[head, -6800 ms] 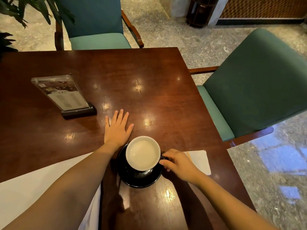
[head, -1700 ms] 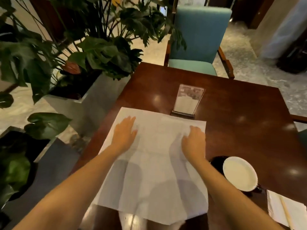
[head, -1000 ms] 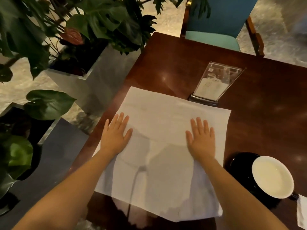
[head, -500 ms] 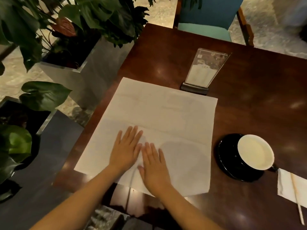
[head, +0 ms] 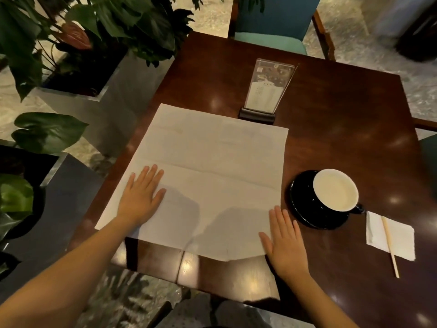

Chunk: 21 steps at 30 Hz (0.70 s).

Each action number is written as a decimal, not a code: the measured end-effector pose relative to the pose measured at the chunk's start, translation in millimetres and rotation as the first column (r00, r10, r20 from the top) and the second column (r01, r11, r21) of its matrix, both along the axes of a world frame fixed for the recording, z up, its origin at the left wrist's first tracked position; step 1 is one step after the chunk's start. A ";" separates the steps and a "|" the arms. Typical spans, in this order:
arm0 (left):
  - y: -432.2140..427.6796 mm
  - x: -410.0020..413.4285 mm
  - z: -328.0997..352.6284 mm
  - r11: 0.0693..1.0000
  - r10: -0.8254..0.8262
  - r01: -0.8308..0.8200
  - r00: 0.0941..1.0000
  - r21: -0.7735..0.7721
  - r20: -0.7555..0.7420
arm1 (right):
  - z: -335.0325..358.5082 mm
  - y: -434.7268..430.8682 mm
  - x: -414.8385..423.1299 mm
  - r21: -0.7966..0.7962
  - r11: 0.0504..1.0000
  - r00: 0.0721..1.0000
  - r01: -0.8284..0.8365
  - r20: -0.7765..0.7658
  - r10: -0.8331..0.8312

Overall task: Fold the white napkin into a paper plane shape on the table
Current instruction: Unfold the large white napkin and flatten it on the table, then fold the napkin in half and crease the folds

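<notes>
- Dark brown polished wooden table (head: 331, 138): carries every item below. Its near edge and right side run out of frame, and bright reflections hide parts of the surface.
- Large white square paper napkin (head: 212, 174): lies fully open and flat on the left half of the table, with its far edge just beside the menu stand. Old crease lines cross it, but no plane fold is visible. Whether its near-left corner overhangs the table edge cannot be determined.
- Left hand (head: 142, 197): fingers are straight and the palm presses flat on the left part of the napkin. Half a second ago it lay at the near centre, touching the right hand.
- Right hand (head: 285, 240): fingers are straight and the palm is down at the napkin's near-right corner, partly on the paper and partly on bare wood. It has swept outward from the centre.
- Judgement: the outward sweep reads as a smoothing pass. The sheet is prepared and the first fold is not yet begun.
- Black cup with pale contents on a black saucer (head: 305, 209): stands just beside the napkin's right edge, near the right hand's fingertips. A wide fold could risk contact.
- Clear acrylic menu stand (head: 267, 91): upright. Its print is illegible.
- Small white paper square (head: 399, 235) with a thin wooden stick (head: 389, 245) lying across it: sits right of the cup. Whether the paper is folded cannot be determined.
</notes>
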<state>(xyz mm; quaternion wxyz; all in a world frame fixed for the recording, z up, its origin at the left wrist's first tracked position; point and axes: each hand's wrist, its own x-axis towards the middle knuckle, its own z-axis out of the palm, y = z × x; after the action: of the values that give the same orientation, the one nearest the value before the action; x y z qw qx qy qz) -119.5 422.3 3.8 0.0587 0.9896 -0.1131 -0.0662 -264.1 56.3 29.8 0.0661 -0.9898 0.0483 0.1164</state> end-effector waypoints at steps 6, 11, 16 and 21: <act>-10.5 -26.1 13.5 0.936 0.304 -0.298 0.953 -0.186 0.003 | 14.4 9.2 -22.8 0.108 0.967 0.969 0.232 0.067 -0.239; -122.5 -92.6 29.8 0.909 -0.177 0.130 0.981 -0.396 -0.084 | 23.0 20.1 -25.0 0.364 0.891 0.934 0.272 0.122 -0.336; -147.6 -118.2 10.5 0.907 -0.409 0.395 0.909 -0.148 -0.084 | 37.5 19.9 -11.7 0.601 0.759 0.949 0.251 0.002 -0.315; -145.7 -112.3 19.7 0.895 -0.422 0.401 0.903 -0.196 -0.082 | 50.2 21.8 -11.1 0.704 0.706 0.987 0.077 -0.154 0.045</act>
<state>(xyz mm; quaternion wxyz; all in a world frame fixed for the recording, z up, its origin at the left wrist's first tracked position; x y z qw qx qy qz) -231.8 276.6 23.5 0.1363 0.9283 -0.3215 -0.1276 -275.2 78.0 80.0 0.4373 -0.8758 0.0136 0.2041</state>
